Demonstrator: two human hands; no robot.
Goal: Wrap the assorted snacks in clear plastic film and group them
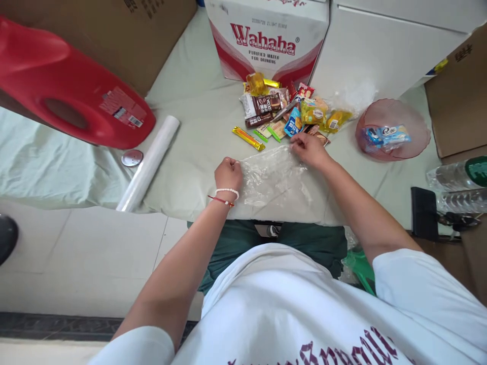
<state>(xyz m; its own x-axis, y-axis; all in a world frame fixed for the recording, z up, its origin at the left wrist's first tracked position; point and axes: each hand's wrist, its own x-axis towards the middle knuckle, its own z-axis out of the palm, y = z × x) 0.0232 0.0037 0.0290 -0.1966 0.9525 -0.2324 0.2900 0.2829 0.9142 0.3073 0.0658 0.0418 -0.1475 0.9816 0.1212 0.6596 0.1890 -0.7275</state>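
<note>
A clear plastic bag (272, 177) is stretched flat between my two hands over the pale green tablecloth. My left hand (229, 173) is closed on its left upper corner, a white bead bracelet and a red cord at the wrist. With thumb and fingers pinched, my right hand (309, 148) holds the right upper corner. Just beyond the bag lies a pile of wrapped snacks, among them a brown cocoa packet (268, 103), a blue packet (293, 121) and a yellow packet (314, 111). One gold-wrapped bar (248, 138) lies nearest my left hand.
Behind the snacks stands a Wahaha water carton (266, 45). A pink translucent bowl (418, 137) with blue packets sits to the right, near plastic bottles (452, 175) and a black phone (424, 213). Leftward are a roll of plastic film (150, 162) and a red jug (76, 91).
</note>
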